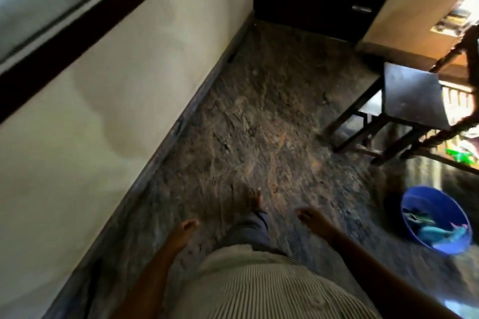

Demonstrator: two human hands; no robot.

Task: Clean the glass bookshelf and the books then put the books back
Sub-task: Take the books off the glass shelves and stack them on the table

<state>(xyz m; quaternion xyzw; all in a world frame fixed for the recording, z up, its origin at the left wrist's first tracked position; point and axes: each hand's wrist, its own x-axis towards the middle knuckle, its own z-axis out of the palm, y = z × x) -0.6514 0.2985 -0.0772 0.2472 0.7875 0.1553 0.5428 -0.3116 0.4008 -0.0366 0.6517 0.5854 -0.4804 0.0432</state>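
Below, left hand [189, 225] and right hand [309, 216] loosely curled, empty, blue basin [414, 202] rightward.

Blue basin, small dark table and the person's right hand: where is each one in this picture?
Blue basin [412, 201]: head view, on its far inner wall.
Small dark table [412, 96]: head view, on its bare top.
Right hand [309, 216]: head view, on the back of the hand.
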